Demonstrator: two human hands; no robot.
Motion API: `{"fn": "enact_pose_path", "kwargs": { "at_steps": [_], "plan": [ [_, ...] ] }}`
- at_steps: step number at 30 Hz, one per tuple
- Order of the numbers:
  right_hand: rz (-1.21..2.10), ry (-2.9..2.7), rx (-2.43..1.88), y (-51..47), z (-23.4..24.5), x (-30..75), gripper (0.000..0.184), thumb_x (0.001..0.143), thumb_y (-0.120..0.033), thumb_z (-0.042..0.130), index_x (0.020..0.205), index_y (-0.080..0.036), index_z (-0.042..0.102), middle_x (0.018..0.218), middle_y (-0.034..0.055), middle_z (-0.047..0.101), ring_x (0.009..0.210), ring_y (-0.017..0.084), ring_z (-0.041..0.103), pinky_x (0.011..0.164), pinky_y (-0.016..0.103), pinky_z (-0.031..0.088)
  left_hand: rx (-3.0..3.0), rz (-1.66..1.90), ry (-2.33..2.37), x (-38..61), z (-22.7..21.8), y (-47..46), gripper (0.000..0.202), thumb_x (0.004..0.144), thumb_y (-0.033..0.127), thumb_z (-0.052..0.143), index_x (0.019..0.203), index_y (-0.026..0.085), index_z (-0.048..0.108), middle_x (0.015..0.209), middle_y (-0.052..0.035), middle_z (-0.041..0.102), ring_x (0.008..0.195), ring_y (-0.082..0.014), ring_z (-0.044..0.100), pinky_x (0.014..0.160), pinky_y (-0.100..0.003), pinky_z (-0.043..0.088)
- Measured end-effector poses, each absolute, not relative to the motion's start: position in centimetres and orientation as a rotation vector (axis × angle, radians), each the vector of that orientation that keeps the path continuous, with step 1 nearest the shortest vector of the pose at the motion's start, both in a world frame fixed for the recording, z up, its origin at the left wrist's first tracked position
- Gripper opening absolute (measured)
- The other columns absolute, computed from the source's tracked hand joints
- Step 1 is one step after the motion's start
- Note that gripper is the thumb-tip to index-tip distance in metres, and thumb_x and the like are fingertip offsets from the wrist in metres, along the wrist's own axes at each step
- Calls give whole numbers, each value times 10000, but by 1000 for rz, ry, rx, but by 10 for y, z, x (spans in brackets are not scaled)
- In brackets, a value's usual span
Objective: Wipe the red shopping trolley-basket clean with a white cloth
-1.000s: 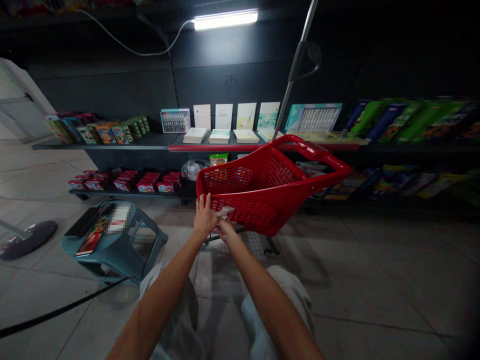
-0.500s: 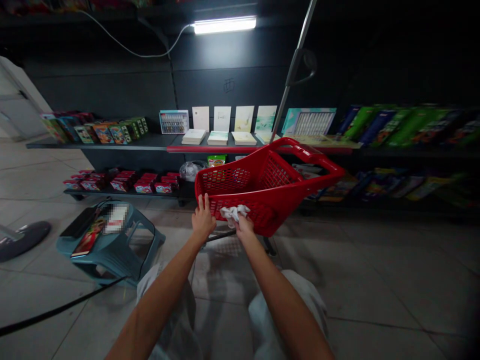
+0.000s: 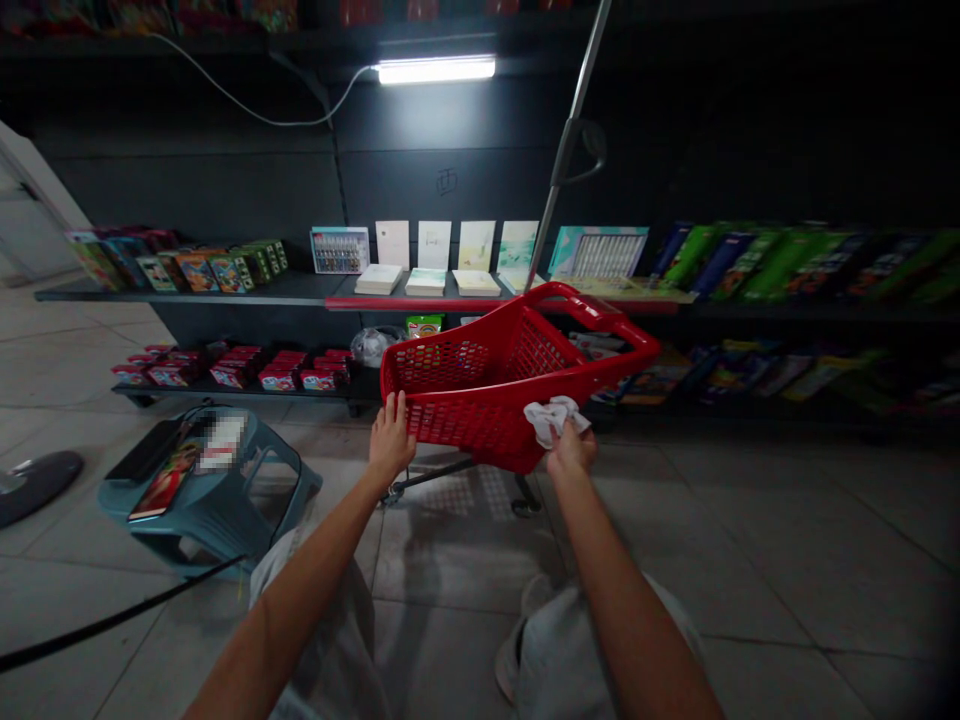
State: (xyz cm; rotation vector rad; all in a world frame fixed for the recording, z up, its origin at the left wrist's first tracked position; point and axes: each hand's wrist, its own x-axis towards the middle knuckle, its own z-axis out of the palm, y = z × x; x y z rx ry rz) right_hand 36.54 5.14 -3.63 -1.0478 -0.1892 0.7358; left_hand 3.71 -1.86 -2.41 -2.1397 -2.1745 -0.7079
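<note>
A red plastic shopping cart (image 3: 472,415) with perforated sides stands before me, its handle pointing right. My left hand (image 3: 391,440) holds its near left corner, fingers over the top edge and the palm against the side. My right hand (image 3: 571,450) is closed around a crumpled white cloth (image 3: 551,418). The cloth lies against the near side of the cart, below the rim toward the handle end. The fingertips under the cloth are partly hidden.
Behind the cart, a dark shelf (image 3: 285,288) carries books, boxes and packets. At left, a blue-grey stool (image 3: 259,500) holds a phone-like slab and other items. A black cable (image 3: 127,612) crosses the floor. A metal pole (image 3: 559,165) rises behind the cart.
My right hand and the white cloth have moved right along the cart's near side, toward the handle end. My left hand stays at the left corner. The view has shifted slightly.
</note>
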Motion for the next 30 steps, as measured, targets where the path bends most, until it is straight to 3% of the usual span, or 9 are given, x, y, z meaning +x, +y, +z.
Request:
{"fn": "enact_pose_path", "kwargs": {
  "at_steps": [2, 6, 10, 13, 20, 26, 30],
  "plan": [
    [699, -223, -1052, 49, -33, 369, 347, 671, -234, 758, 997, -184, 652, 986, -9, 745, 835, 140, 738, 717, 243, 632, -2141, -758, -2148, 36, -26, -18, 909, 883, 212, 545, 1699, 168, 146, 1764, -141, 189, 1602, -338, 246, 1280, -515, 308],
    [445, -399, -1135, 40, -14, 363, 362, 743, -262, 722, 1088, -175, 655, 1072, 44, 740, 971, 188, 732, 882, 321, 620, -2129, -825, -2114, 37, -29, -18, 887, 880, 207, 550, 1688, 150, 188, 1754, -151, 212, 1631, -323, 172, 1310, -513, 246],
    [76, -790, -1215, 28, 18, 352, 413, 817, -226, 643, 1222, -151, 675, 1269, 143, 668, 1212, 253, 642, 1094, 413, 510, -2135, -832, -2103, 37, -29, -17, 888, 868, 200, 553, 1679, 115, 201, 1748, -173, 219, 1634, -332, 161, 1309, -510, 254],
    [-15, -1181, -1182, 25, 35, 335, 383, 872, -190, 564, 1225, -172, 711, 1331, 152, 639, 1315, 271, 559, 1184, 452, 411, -2138, -845, -2108, 37, -28, -17, 894, 867, 196, 554, 1682, 127, 193, 1749, -172, 218, 1634, -330, 169, 1305, -520, 265],
    [61, -1794, -1250, 28, 29, 259, 322, 951, -145, 493, 1119, -195, 764, 1253, 131, 710, 1229, 280, 536, 1135, 442, 373, -2173, -827, -2143, 34, -22, -21, 928, 864, 179, 548, 1699, 200, 145, 1765, -131, 192, 1627, -312, 209, 1289, -508, 314],
    [-17, -1974, -1282, 29, 30, 234, 311, 996, -164, 491, 1162, -193, 753, 1230, 127, 736, 1182, 295, 545, 1039, 429, 364, -2149, -744, -2211, 30, -18, -23, 938, 863, 198, 539, 1706, 216, 128, 1775, -101, 170, 1627, -304, 203, 1257, -486, 372],
    [-86, -2147, -1195, 32, 34, 248, 361, 982, -130, 495, 1242, -217, 730, 1334, 114, 708, 1214, 296, 532, 1033, 436, 346, -2110, -683, -2240, 23, -14, -21, 942, 858, 199, 527, 1707, 226, 121, 1771, -91, 189, 1618, -314, 215, 1223, -508, 415]
  ]
}}
